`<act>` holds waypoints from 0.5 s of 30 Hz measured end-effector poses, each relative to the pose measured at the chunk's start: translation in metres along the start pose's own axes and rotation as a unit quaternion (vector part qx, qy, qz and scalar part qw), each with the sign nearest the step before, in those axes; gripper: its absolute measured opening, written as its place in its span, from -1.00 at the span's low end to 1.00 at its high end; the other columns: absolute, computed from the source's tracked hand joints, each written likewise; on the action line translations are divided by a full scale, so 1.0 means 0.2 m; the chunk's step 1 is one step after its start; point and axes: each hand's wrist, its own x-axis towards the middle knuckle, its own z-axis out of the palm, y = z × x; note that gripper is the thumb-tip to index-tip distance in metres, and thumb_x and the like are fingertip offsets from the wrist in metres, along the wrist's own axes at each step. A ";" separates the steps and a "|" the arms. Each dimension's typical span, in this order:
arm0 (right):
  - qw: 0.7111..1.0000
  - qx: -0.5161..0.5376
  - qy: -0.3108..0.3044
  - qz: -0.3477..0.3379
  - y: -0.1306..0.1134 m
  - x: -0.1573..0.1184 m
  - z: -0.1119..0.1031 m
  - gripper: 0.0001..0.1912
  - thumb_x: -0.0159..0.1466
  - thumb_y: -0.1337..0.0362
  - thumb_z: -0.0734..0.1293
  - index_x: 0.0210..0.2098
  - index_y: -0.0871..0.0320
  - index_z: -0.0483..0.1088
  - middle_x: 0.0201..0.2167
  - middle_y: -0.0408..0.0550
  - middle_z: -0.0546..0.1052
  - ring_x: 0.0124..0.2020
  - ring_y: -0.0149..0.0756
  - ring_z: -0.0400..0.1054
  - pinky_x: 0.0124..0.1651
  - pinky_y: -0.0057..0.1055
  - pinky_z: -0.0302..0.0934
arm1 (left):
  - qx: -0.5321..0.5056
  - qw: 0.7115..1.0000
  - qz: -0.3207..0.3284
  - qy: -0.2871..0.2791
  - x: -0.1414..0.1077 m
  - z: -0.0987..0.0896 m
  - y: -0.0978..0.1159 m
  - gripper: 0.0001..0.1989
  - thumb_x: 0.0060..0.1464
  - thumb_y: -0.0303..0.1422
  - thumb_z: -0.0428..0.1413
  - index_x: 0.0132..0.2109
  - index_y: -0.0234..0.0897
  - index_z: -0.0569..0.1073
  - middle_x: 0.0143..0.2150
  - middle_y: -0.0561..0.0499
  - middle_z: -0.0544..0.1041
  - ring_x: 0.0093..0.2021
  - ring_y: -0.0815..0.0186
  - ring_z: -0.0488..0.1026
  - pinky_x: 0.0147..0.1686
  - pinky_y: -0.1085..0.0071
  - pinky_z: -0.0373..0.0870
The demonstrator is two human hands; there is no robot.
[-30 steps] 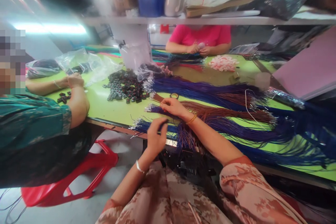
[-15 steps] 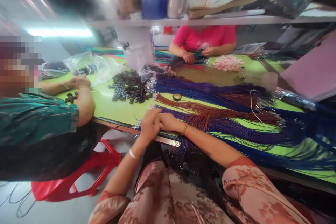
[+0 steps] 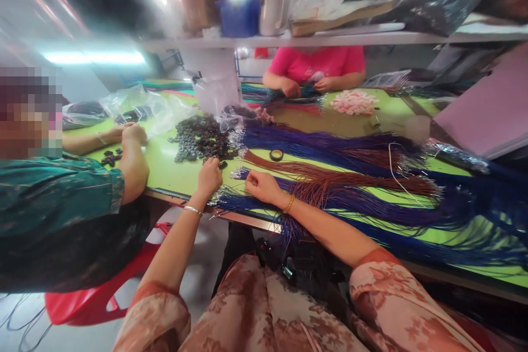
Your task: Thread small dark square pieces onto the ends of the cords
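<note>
Left hand (image 3: 210,177), fingers narrowed beside black connectors (image 3: 200,138), seems at a picking step calling for a precise pinch, while the right hand (image 3: 264,187) curls over blue wires (image 3: 240,202), both holds unclear.

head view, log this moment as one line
left hand: by black parts, grip unclear | right hand: over purple wires, grip unclear | tape roll: on green table, beyond right hand

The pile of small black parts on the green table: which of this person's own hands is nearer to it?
Left. The left hand is at the near edge of the pile of small black parts; the right hand is farther to the right, by the blue-purple wires.
</note>
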 end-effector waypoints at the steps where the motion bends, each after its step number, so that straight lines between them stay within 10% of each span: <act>1: 0.999 0.029 0.014 0.010 0.01 0.01 0.00 -0.88 0.17 0.30 0.24 -0.41 0.20 0.39 -0.56 -0.17 0.43 -0.54 -0.44 0.20 -0.43 -0.51 -0.02 | 0.013 1.000 0.008 -0.007 -0.01 -0.01 -0.01 -0.79 0.03 -0.54 -0.02 -0.17 -0.28 0.37 -0.17 -0.17 0.42 -0.13 0.11 0.36 -0.19 0.27 0.27; 10: 1.000 0.000 -0.005 -0.013 0.01 0.04 -0.09 -0.94 0.05 0.41 0.27 -0.52 0.20 0.37 -0.54 -0.11 0.45 -0.50 -0.42 0.21 -0.39 -0.48 0.02 | 0.109 0.979 0.161 -0.054 -0.05 -0.06 -0.09 -0.81 0.11 -0.55 -0.08 -0.20 -0.30 0.39 -0.21 -0.22 0.42 -0.15 0.05 0.31 -0.16 0.19 0.22; 15: 0.983 0.174 -0.001 0.059 0.04 0.08 -0.11 -0.85 0.14 0.28 0.22 -0.41 0.21 0.39 -0.55 -0.18 0.43 -0.58 -0.47 0.17 -0.46 -0.51 0.06 | 0.041 0.976 0.204 -0.062 -0.09 -0.08 -0.10 -0.90 0.13 -0.45 -0.01 -0.25 -0.28 0.40 -0.25 -0.17 0.43 -0.18 0.09 0.31 -0.15 0.19 0.23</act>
